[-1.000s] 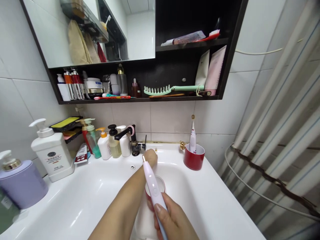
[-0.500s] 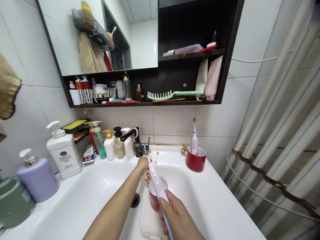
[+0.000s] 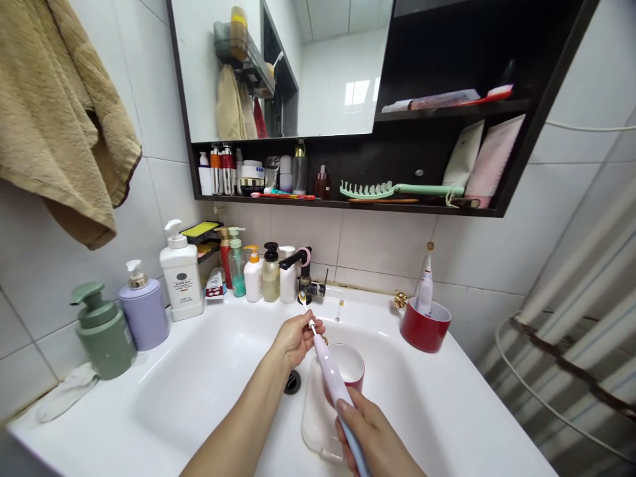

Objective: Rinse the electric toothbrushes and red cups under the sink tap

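My right hand (image 3: 370,430) is wrapped round the pink and blue handle of an electric toothbrush (image 3: 330,368), its metal tip pointing up and away. Just at that tip, my left hand (image 3: 297,338) pinches a small white brush head (image 3: 304,303) between thumb and fingers. Whether the head touches the shaft cannot be made out clearly. Below the handle, a red and white cup (image 3: 350,361) stands in the sink on a white tray-like case (image 3: 315,417). Another small brush head (image 3: 340,310) stands on the sink's back ledge.
Behind the sink (image 3: 199,371) is a black faucet (image 3: 298,258). Pump bottles (image 3: 183,281) line the left and back rim. A red cup (image 3: 426,331) holding another toothbrush stands right. A towel (image 3: 64,119) hangs left; a cabinet shelf (image 3: 328,202) juts out above.
The view has shifted left, showing more towel and the green bottle. My left hand has come off the back ledge with a brush head and now meets the toothbrush tip.
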`<action>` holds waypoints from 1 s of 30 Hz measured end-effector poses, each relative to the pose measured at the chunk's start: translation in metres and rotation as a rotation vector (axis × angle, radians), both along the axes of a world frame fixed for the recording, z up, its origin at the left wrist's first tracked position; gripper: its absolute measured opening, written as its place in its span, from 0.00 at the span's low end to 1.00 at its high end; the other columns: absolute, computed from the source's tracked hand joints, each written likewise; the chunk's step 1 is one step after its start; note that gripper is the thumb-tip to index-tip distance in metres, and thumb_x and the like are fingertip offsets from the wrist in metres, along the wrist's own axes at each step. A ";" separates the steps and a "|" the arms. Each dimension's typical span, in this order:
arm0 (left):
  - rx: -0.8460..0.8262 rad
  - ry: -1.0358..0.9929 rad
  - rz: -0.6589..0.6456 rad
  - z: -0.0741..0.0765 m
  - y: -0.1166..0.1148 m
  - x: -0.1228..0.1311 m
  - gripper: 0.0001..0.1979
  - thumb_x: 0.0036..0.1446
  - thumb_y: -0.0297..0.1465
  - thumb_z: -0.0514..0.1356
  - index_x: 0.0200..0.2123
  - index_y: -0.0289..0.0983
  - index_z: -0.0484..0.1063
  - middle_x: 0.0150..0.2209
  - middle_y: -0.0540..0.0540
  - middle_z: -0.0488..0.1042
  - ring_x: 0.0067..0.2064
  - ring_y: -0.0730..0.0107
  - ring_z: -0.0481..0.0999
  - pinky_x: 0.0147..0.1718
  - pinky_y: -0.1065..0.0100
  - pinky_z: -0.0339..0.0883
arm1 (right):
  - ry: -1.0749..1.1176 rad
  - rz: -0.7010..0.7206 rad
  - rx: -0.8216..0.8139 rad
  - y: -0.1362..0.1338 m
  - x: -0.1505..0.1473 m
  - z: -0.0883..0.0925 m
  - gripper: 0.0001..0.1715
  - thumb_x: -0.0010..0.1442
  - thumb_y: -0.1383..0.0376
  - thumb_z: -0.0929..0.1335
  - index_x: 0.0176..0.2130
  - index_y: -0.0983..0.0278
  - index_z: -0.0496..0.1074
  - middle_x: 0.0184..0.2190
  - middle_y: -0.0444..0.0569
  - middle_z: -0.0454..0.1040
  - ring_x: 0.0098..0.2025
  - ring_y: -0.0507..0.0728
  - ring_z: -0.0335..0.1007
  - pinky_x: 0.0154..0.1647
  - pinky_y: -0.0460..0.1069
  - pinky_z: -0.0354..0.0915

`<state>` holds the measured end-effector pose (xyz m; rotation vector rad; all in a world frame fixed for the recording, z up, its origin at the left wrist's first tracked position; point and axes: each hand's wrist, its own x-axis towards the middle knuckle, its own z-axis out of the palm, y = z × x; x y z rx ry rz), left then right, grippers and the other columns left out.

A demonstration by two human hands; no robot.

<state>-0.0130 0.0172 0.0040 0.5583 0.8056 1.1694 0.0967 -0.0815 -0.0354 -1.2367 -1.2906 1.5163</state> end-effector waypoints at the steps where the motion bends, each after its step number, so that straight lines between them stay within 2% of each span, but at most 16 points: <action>1: 0.010 -0.004 -0.004 0.000 0.000 0.001 0.05 0.43 0.27 0.54 0.21 0.31 0.61 0.18 0.49 0.66 0.19 0.78 0.67 0.21 0.75 0.63 | 0.014 0.004 -0.003 -0.001 0.000 0.002 0.16 0.46 0.54 0.57 0.28 0.64 0.53 0.15 0.37 0.57 0.09 0.43 0.49 0.07 0.40 0.46; 7: 0.067 -0.013 0.035 -0.005 -0.004 0.008 0.04 0.45 0.27 0.52 0.21 0.32 0.59 0.18 0.49 0.66 0.20 0.78 0.68 0.22 0.75 0.62 | 0.064 -0.004 -0.036 -0.005 -0.003 0.011 0.16 0.47 0.53 0.56 0.28 0.64 0.53 0.15 0.37 0.57 0.09 0.42 0.48 0.07 0.40 0.44; 13: 0.118 0.045 0.058 -0.010 -0.006 0.017 0.04 0.45 0.27 0.51 0.21 0.33 0.58 0.18 0.50 0.66 0.20 0.77 0.68 0.22 0.72 0.62 | -0.051 -0.067 -0.002 -0.003 -0.002 0.005 0.18 0.46 0.53 0.57 0.30 0.65 0.55 0.15 0.38 0.57 0.09 0.43 0.49 0.09 0.41 0.47; 21: 0.138 0.098 0.031 -0.013 -0.011 0.026 0.04 0.45 0.27 0.51 0.21 0.33 0.59 0.17 0.50 0.66 0.20 0.76 0.68 0.23 0.73 0.61 | -0.037 -0.099 -0.048 0.000 -0.001 0.000 0.16 0.46 0.53 0.56 0.29 0.64 0.53 0.15 0.37 0.56 0.09 0.43 0.49 0.06 0.40 0.46; 26: 0.187 0.099 0.047 -0.013 -0.011 0.029 0.05 0.45 0.27 0.51 0.21 0.33 0.60 0.16 0.51 0.65 0.20 0.76 0.68 0.22 0.74 0.61 | -0.032 -0.133 0.010 0.000 -0.001 -0.002 0.15 0.47 0.54 0.57 0.27 0.64 0.53 0.14 0.37 0.54 0.09 0.43 0.48 0.07 0.40 0.47; 30: 0.178 0.034 0.015 -0.013 -0.012 0.030 0.04 0.45 0.27 0.51 0.21 0.33 0.60 0.16 0.51 0.64 0.20 0.76 0.68 0.23 0.74 0.61 | 0.091 -0.088 -0.064 -0.001 -0.002 0.003 0.16 0.47 0.53 0.56 0.25 0.64 0.53 0.14 0.37 0.55 0.09 0.43 0.48 0.07 0.40 0.47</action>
